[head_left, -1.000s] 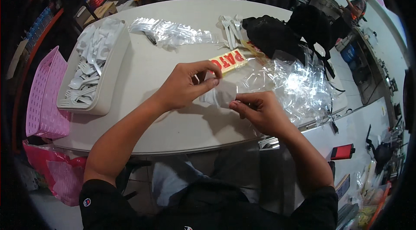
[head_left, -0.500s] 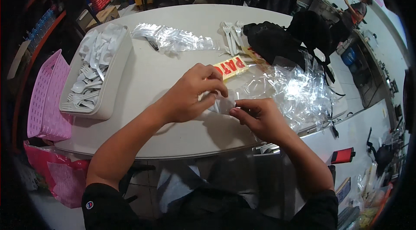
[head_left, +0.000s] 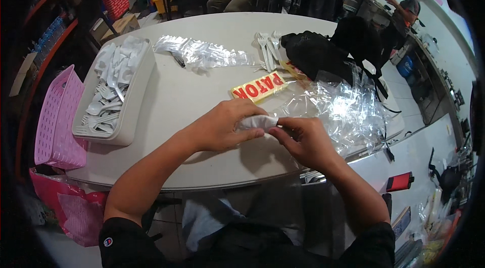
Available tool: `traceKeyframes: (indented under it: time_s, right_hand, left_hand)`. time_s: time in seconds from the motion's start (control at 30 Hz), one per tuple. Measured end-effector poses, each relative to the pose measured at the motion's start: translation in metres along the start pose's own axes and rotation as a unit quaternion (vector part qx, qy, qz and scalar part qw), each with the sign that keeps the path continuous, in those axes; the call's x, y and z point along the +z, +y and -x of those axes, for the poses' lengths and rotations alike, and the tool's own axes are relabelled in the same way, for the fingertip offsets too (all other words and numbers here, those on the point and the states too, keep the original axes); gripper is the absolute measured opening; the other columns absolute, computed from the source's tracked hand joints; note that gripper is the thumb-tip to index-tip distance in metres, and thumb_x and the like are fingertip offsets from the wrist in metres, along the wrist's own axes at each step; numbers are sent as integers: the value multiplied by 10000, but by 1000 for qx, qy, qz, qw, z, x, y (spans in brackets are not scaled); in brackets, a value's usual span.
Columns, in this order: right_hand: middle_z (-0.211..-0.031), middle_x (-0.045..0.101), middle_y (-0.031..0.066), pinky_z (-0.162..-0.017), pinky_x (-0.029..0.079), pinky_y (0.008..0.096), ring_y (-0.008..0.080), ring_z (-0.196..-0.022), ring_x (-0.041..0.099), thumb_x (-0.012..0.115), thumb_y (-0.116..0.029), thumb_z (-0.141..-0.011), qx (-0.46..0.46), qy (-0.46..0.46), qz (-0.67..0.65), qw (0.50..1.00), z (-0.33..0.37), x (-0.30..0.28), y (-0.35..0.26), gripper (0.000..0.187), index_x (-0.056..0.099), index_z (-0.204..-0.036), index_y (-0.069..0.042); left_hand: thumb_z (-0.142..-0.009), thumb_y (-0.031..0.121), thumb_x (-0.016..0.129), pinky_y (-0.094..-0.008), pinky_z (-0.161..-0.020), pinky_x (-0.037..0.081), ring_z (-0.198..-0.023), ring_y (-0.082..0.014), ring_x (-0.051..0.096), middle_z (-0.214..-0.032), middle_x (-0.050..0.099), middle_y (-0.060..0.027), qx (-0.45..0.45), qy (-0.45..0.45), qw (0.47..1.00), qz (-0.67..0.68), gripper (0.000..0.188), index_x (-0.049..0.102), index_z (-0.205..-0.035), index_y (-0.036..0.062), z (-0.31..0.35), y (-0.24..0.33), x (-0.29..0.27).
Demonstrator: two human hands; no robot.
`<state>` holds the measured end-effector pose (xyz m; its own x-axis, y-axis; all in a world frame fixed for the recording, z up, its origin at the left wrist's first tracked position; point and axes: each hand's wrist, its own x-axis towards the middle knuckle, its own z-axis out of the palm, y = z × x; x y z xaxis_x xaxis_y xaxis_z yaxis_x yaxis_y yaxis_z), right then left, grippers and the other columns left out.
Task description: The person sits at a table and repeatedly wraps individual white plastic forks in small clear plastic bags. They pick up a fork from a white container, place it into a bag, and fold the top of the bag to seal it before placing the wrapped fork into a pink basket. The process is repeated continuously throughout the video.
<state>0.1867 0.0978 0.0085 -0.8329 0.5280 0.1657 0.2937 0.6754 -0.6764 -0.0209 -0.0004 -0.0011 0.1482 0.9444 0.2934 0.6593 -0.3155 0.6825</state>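
Over the near middle of the table, my left hand is curled around a folded white tissue, fingers above and thumb below. At its right end my right hand pinches the same tissue between thumb and fingers. What lies inside the tissue, if anything, is hidden. Just beyond my hands is a yellow packet with red lettering. To the left stands a beige bin of white plastic forks and spoons, with tissue-wrapped pieces at its far end.
A pink perforated basket stands left of the bin. Clear plastic bags spread on the right, beside a black bag. Loose white forks and clear plastic sleeves lie farther back. People are in the background.
My left hand has come lower and its fingers now wrap the tissue lengthwise. The yellow packet shows more fully. A person at the back right has shifted.
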Motion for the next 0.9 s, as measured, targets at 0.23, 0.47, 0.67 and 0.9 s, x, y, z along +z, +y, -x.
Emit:
traceKeyframes:
  time_s: [0.23, 0.47, 0.67, 0.9]
  right_hand:
    - [-745, 675, 187, -596, 504, 373, 301, -660, 680, 700, -212, -860, 14, 52, -44, 998, 1, 2, -7, 397, 580, -1196, -38]
    - [-742, 672, 188, -590, 506, 342, 268, -632, 674, 682, -195, -877, -17, 92, -62, 994, 3, 11, 2, 252, 667, -1020, 12]
    - [-750, 678, 185, -605, 517, 333, 255, -665, 685, 681, -210, -885, 6, 74, -95, 993, 3, 12, -5, 270, 656, -1017, 24]
    - [-789, 676, 198, -634, 520, 363, 286, -703, 686, 686, -249, -881, 14, 13, -70, 997, 0, -1, -15, 358, 609, -1105, 20]
  left_hand:
    - [-832, 201, 737, -306, -788, 500, -844, -148, 640, -947, 693, -106, -120, -16, 982, 145, 360, 641, -1121, 10, 0, 3, -5]
    - [-825, 207, 758, -261, -683, 483, -752, -94, 608, -837, 682, -56, -142, 4, 954, 265, 327, 659, -1050, -8, -1, -4, 0]
    - [-817, 218, 769, -239, -664, 481, -732, -76, 607, -806, 683, -38, -196, 18, 959, 205, 265, 697, -976, 19, -3, 3, 0]
    - [-819, 158, 743, -260, -713, 499, -775, -103, 634, -843, 706, -61, -134, 47, 977, 158, 206, 717, -973, 24, 2, 5, 2]
